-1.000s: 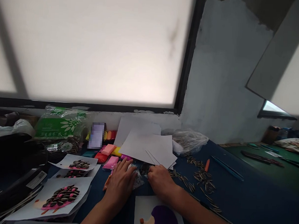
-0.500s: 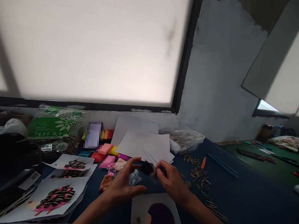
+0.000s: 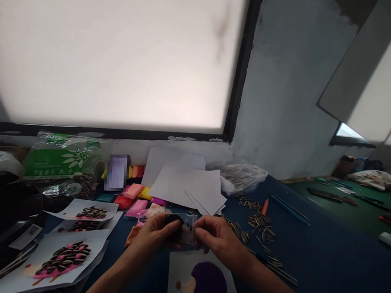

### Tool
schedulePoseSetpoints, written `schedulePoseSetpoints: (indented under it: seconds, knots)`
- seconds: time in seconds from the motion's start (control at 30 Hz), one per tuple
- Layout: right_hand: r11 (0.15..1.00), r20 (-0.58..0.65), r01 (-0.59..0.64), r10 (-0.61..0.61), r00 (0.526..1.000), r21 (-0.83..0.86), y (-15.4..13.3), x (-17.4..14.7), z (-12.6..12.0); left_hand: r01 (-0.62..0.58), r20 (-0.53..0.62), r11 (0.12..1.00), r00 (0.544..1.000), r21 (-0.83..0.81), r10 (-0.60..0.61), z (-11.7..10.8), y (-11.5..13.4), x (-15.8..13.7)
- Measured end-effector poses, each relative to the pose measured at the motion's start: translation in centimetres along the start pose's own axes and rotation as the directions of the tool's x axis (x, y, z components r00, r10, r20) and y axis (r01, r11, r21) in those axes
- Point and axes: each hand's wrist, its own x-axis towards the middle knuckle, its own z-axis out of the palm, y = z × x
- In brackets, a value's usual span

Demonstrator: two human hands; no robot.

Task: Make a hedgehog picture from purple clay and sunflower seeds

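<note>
A small clear plastic bag with a black lump, apparently modelling clay, is held up between both hands over the blue table. My left hand is closed around the bag's left part, thumb pressed on the black lump. On the bag's right edge, my right hand pinches with thumb and fingers. Below them lies a white sheet bearing a purple clay hedgehog body with a pale snout and brown nose. Wrapped clay packs in several colours sit beyond my left hand.
Finished hedgehog pictures with seed spines lie at left, near a green seed bag. White paper is stacked behind. Loose sunflower seeds, an orange clay stick and blue tweezers lie at right.
My left hand, open before, has closed on the bag with the black lump. My right hand still pinches the bag's edge. The view has shifted slightly.
</note>
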Motion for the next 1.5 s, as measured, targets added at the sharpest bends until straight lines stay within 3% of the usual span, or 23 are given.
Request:
schedulePoseSetpoints:
  seconds: [0.2,0.4,0.63,0.8,1.1,1.33,1.5]
  knots:
    - [0.998,-0.021,-0.046,0.047,0.999,0.042,0.2,0.1,0.0,0.012,0.022,0.997,1.0,-0.071,-0.011,0.1,0.2,-0.4]
    - [0.996,0.024,-0.032,0.03,0.999,0.086,0.4,0.1,0.0,-0.019,0.077,0.999,0.997,-0.03,0.022,0.6,0.4,-0.6]
    - [0.998,-0.128,-0.012,0.02,0.992,0.061,0.5,0.4,-0.2,0.063,0.066,0.994,0.996,-0.084,-0.057,0.8,1.2,-1.1]
    - [0.99,-0.099,0.073,-0.061,0.993,0.118,0.6,0.3,0.1,0.034,0.003,0.998,0.999,-0.045,-0.034,0.2,0.8,-0.9]
    - [0.994,-0.138,0.045,-0.032,0.99,0.095,1.1,0.4,0.3,-0.022,-0.006,0.999,1.0,-0.041,0.022,-0.1,-1.1,0.2]
    - [0.993,-0.086,-0.012,0.022,0.996,0.117,0.8,0.3,-0.1,0.03,0.058,0.997,0.998,0.065,-0.034,0.5,0.3,-0.7]
    - [0.996,-0.097,0.024,-0.016,0.995,0.082,0.8,0.2,0.0,0.034,0.085,0.994,0.995,0.106,-0.043,1.1,0.9,-1.0]
